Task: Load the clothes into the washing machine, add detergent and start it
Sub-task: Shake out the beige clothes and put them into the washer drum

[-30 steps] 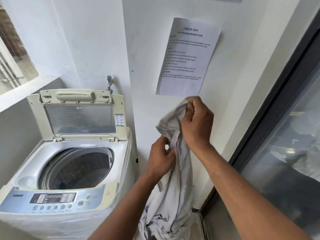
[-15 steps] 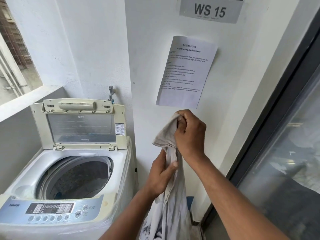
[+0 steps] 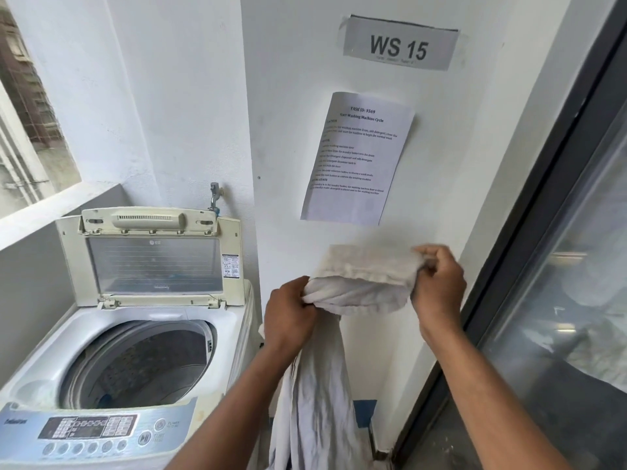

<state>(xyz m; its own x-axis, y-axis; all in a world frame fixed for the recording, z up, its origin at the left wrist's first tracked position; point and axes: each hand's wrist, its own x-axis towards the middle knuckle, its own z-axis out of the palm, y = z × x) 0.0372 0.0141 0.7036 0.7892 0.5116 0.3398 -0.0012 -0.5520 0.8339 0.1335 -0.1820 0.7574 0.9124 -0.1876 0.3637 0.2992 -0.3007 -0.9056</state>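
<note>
A pale grey-white garment (image 3: 359, 283) is stretched between both hands in front of the white wall, its long lower part hanging down between my forearms. My left hand (image 3: 288, 317) grips its left end and my right hand (image 3: 437, 283) grips its right end, slightly higher. To the left stands a white top-loading washing machine (image 3: 237, 320) with its lid (image 3: 152, 256) propped upright. The drum (image 3: 142, 361) is dark inside, with something blue at the bottom. The control panel (image 3: 91, 429) runs along the machine's near edge.
A printed task sheet (image 3: 356, 157) and a "WS 15" sign (image 3: 400, 45) hang on the wall. A tap (image 3: 214, 195) sticks out behind the machine. A dark-framed glass door (image 3: 559, 266) fills the right side. A window ledge (image 3: 51, 208) runs at left.
My hands have moved apart, the right one going right and the left staying lower, spreading the garment's top edge out flat. The view has tilted upward, bringing the sign into sight.
</note>
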